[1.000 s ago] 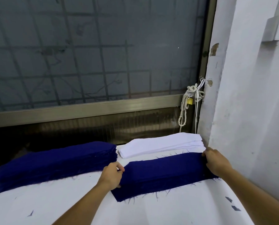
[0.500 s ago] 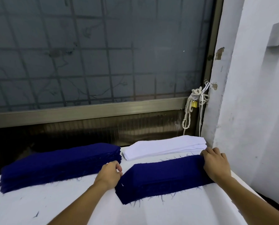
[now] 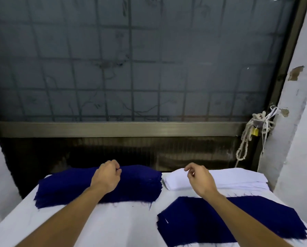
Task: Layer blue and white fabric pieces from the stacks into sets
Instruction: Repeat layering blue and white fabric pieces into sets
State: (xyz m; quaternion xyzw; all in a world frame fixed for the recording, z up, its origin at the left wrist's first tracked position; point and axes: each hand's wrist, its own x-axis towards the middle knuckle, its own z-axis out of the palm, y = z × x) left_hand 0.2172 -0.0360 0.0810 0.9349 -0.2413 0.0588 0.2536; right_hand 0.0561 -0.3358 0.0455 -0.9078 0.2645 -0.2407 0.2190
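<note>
View from a head-worn camera, looking down at a white-covered table (image 3: 122, 227) set against a dark window.

At the back left sits a thick blue stack (image 3: 136, 186) of fabric pieces. Just beside it, to the right, is a lower white stack (image 3: 242, 179). In front of the white stack lies a flat layered pile (image 3: 211, 223) with blue on top, likely where the finished sets collect within easy reach.

The left hand (image 3: 107, 175) rests over the blue stack with its fingers curled at the far edge. Whether they pinch a piece cannot be told.

The right hand (image 3: 199, 179) hovers over the near end of the white stack, loosely curled, thumb and forefinger slightly apart, with nothing visible between them.

Each hand is over its own colour, which suggests both are about to pick up a top piece.
</note>
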